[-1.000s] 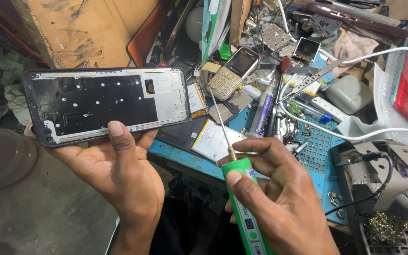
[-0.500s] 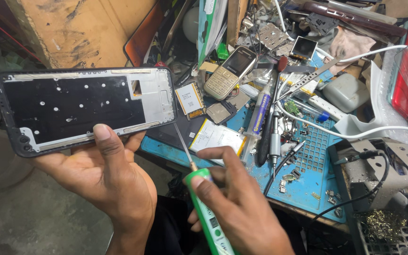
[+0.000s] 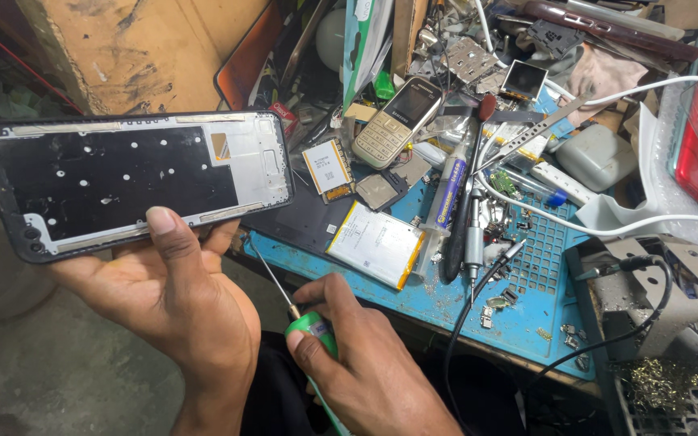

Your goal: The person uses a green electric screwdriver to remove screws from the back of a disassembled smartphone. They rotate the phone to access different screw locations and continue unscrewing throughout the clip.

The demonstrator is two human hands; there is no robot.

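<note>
The left hand [image 3: 175, 299] grips the phone frame [image 3: 135, 179] by its lower edge; the right hand [image 3: 357, 363] clamps a screwdriver [image 3: 300, 319] just below it. A slip of the tip could scratch the frame, or the one-edge grip could let it drop.

Phone frame [image 3: 135, 182] and screwdriver [image 3: 304, 339] in hand

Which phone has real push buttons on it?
The small beige keypad phone lying on the cluttered bench has buttons. The big black phone frame in the left hand shows only bare metal and screw holes.
</note>
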